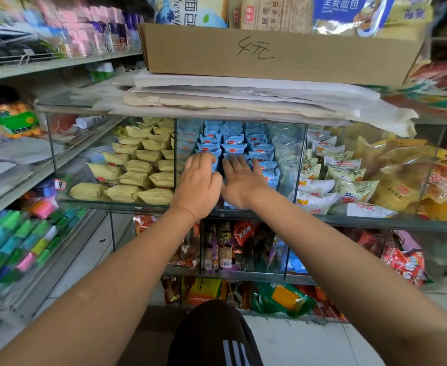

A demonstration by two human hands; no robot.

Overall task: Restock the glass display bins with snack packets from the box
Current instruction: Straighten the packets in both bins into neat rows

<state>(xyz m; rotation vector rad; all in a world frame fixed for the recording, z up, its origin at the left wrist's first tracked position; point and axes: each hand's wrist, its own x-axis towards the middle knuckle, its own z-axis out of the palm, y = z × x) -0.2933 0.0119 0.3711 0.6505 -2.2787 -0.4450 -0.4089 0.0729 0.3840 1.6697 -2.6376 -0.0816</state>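
Both hands reach into the middle glass bin point(291, 133), pressing on the stacked blue snack packets point(234, 143). The left hand point(200, 184) curls over a front packet, gripping it; the right hand point(239, 180) lies flat with fingers spread. The cardboard box point(277, 54) sits above this bin on folded paper point(243, 97); yellow packets point(138, 165) fill the bin to its left.

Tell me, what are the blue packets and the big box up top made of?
The blue packets look like thin plastic film: slightly shiny, with crimped ends. The box looks like brown corrugated cardboard: matte, with pen writing and a folded edge.
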